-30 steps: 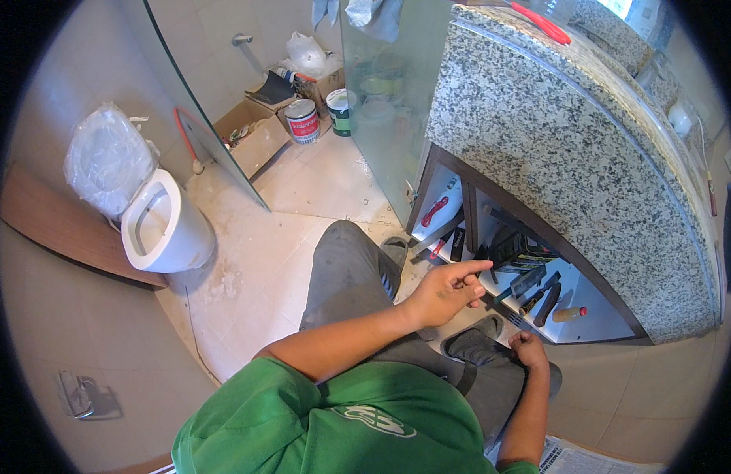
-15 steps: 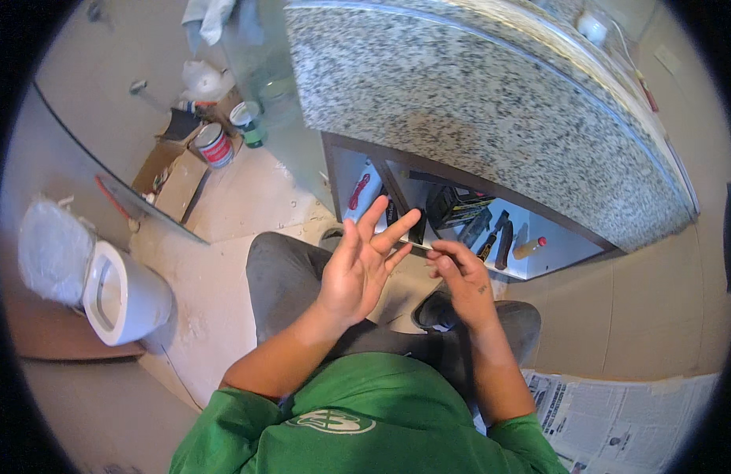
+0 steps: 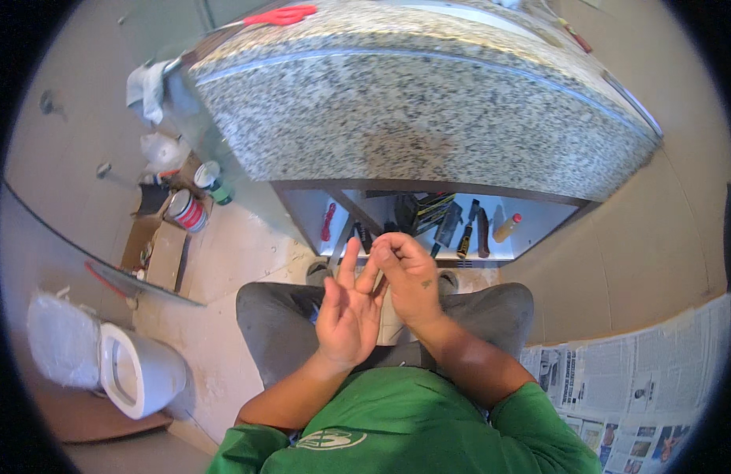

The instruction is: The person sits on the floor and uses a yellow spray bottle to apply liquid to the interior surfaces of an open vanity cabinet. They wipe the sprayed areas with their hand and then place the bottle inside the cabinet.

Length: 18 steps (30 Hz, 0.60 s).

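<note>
My left hand (image 3: pixel 350 320) is turned palm up above my lap, its fingers stretched and partly spread. My right hand (image 3: pixel 413 288) is pinched closed against the fingertips of my left hand. Whatever sits between the right thumb and fingers is hidden or too small to make out. Just beyond both hands is the open cabinet shelf (image 3: pixel 500 250) under a speckled stone counter (image 3: pixel 429 118). On the shelf lie a coil of red cord (image 3: pixel 327 222), a black and yellow box (image 3: pixel 435 212), several dark-handled tools (image 3: pixel 467 231) and a small bottle with a red cap (image 3: pixel 507 229).
At the left stand a white toilet (image 3: pixel 136 367), an open cardboard box (image 3: pixel 169 257) and a paint can (image 3: pixel 188 212). A glass panel edge (image 3: pixel 105 265) crosses there. Red-handled pliers or a similar tool (image 3: pixel 282 16) lies on the counter. Newspaper (image 3: pixel 634 387) covers the floor at right.
My right hand has moved left, up against my left fingers. The thin pale strip seen between the hands no longer shows. The view has shifted, bringing more of the counter top into sight.
</note>
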Each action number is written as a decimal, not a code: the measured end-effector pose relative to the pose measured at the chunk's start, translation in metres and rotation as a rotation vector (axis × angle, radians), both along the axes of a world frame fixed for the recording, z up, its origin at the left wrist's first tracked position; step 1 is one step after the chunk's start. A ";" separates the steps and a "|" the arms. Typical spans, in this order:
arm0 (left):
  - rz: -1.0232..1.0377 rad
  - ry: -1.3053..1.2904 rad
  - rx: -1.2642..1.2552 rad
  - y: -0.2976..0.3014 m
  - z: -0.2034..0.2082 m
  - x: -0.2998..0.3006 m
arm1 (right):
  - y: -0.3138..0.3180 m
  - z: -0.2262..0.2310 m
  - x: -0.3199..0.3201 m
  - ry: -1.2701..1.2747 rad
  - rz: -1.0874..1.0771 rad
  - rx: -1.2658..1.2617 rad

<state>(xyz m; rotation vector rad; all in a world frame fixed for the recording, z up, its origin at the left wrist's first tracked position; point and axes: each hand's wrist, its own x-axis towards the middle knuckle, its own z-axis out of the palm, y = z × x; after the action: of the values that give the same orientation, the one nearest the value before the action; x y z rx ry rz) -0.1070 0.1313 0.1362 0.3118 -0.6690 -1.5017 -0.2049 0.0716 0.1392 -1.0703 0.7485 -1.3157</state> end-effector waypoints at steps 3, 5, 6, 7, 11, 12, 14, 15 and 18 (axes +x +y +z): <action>0.020 -0.040 0.031 0.005 0.000 -0.006 | -0.002 0.004 0.003 0.081 -0.046 0.020; 0.024 -0.085 -0.005 0.002 -0.005 -0.013 | -0.013 -0.009 0.003 0.085 -0.098 -0.018; 0.026 -0.105 -0.025 0.001 -0.006 -0.018 | -0.019 -0.014 -0.002 0.089 -0.124 -0.039; 0.007 -0.119 -0.056 0.003 -0.005 -0.021 | -0.012 0.010 -0.007 0.022 -0.033 0.142; 0.064 -0.181 -0.095 0.001 -0.010 -0.026 | -0.024 -0.004 -0.004 0.064 -0.032 0.223; 0.066 -0.182 -0.117 0.001 -0.008 -0.025 | -0.024 -0.008 -0.002 0.062 -0.050 0.213; 0.062 -0.175 -0.172 -0.004 -0.007 -0.023 | -0.021 -0.016 0.003 0.063 -0.097 0.183; 0.069 -0.195 -0.185 -0.007 -0.008 -0.020 | -0.018 -0.017 0.002 0.072 -0.068 0.127; 0.071 -0.151 -0.153 -0.009 -0.001 -0.019 | -0.001 -0.022 0.006 0.158 -0.043 0.008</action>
<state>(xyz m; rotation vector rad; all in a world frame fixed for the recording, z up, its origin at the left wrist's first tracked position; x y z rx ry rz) -0.1257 0.1221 0.1354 0.3300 -0.8798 -1.3603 -0.1994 0.0702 0.1168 -1.1668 0.8982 -1.2736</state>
